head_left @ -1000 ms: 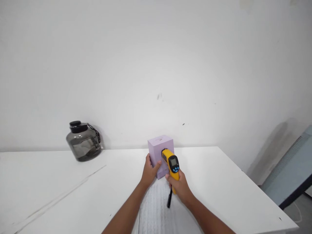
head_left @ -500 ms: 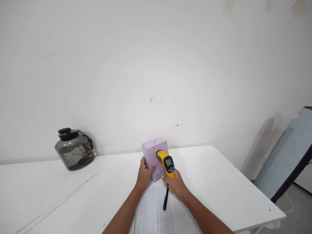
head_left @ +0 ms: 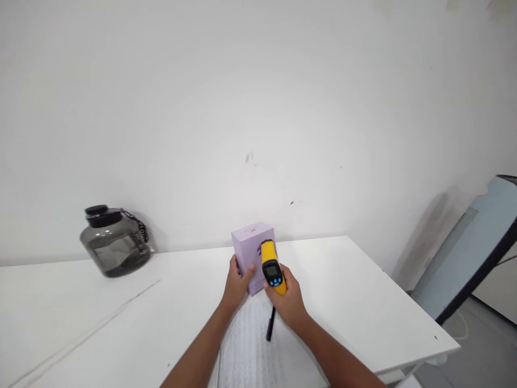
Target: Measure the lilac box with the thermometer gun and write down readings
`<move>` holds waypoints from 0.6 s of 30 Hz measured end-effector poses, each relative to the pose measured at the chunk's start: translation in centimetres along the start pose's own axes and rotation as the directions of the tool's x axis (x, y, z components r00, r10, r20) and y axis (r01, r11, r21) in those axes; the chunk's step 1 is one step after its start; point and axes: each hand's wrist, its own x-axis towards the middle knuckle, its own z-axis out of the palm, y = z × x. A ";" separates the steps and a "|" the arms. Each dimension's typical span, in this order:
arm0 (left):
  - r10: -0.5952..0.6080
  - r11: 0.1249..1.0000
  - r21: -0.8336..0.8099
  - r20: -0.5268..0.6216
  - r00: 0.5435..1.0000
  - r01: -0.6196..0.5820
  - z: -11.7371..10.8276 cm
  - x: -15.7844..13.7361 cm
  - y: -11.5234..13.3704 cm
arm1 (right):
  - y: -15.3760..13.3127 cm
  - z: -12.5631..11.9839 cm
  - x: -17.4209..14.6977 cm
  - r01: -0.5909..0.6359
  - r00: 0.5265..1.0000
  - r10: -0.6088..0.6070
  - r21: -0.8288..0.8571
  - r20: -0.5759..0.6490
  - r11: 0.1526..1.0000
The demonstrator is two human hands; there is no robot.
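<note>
A lilac box [head_left: 247, 250] stands tilted near the back of the table, held at its left side by my left hand [head_left: 236, 281], thumb across its front face. My right hand [head_left: 291, 297] is wrapped round the grip of a yellow and black infrared thermometer gun [head_left: 268, 253], its small screen and blue buttons facing me. The gun's nose is close to the front of the box; I cannot tell whether they touch. Below my hands lies a sheet of printed or written paper [head_left: 246, 345], its text too blurred to read. On it rests a black pen [head_left: 270, 324], partly behind my right hand.
A large dark see-through water jug [head_left: 115, 245] with a black lid and strap stands at the back left of the white table [head_left: 343, 302]. Behind is a white wall [head_left: 258, 108]. A leaning grey-blue panel [head_left: 456, 253] stands beyond the table's right edge.
The thermometer gun has turned in my right hand, its nose now pointing more straight ahead than leftward. My left hand still holds the box. The whole view has shifted slightly.
</note>
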 end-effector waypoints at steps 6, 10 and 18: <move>-0.014 0.999 0.031 0.006 1.000 0.014 -0.1 0.2 -0.2 | 0.0 -0.6 1.2 -0.059 0.988 0.058 0.003 -0.142 0.998; -0.007 1.000 0.027 0.017 1.000 0.006 -0.2 0.2 -0.2 | -0.3 -1.0 1.9 -0.111 0.976 0.113 0.021 -0.189 0.994; -0.002 1.000 0.021 0.004 1.000 0.002 -0.4 0.5 -0.9 | -0.3 -1.0 1.9 -0.109 0.974 0.110 0.014 -0.196 0.994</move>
